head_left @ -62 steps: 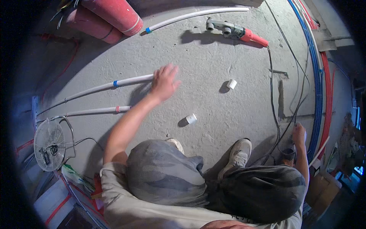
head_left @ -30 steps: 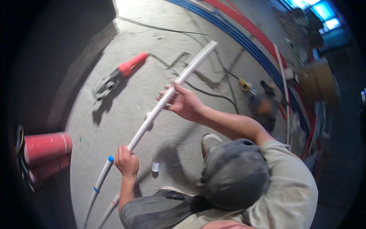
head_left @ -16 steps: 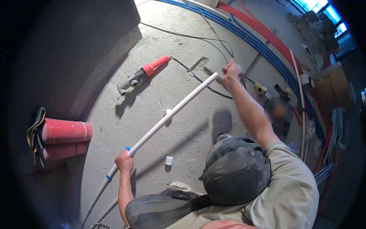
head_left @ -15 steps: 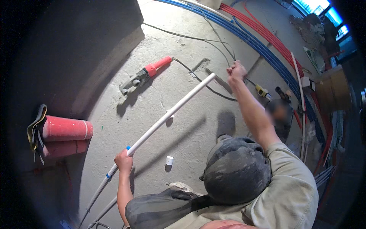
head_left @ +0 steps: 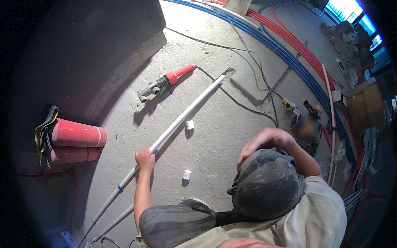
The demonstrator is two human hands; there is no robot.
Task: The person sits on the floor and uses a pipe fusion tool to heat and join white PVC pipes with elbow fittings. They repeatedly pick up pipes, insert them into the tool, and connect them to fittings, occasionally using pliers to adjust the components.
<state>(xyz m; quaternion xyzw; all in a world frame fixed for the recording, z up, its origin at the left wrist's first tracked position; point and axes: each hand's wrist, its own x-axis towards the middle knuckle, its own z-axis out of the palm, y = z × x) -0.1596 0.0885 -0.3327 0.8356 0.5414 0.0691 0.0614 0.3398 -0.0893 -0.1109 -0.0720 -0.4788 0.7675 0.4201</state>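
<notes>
My left hand (head_left: 145, 160) is closed around a long white plastic pipe (head_left: 186, 115), which slants across the floor with its far end by a groove in the concrete. A blue band circles the pipe below that hand. My right hand (head_left: 264, 141) is by my right knee, slightly blurred, its fingers stretched out and partly hidden behind the knee; I see nothing in it. Two short white pipe couplings, one beside the pipe (head_left: 190, 125) and one nearer me (head_left: 187, 175), rest on the floor. A red-handled pipe welding tool (head_left: 165, 83) lies beyond the pipe.
Red cylinders (head_left: 78, 133) with a strap stand at the left by a dark block. Blue pipes (head_left: 285, 58) and red pipes (head_left: 295, 43) curve along the far right. A dark cable (head_left: 244, 108) crosses the floor to a yellow connector (head_left: 288, 104). A cardboard box (head_left: 366, 103) stands at right.
My right hand has come back from the cable to my right knee. The pipe's far end is lower and further left, and a coupling behind it now shows fully.
</notes>
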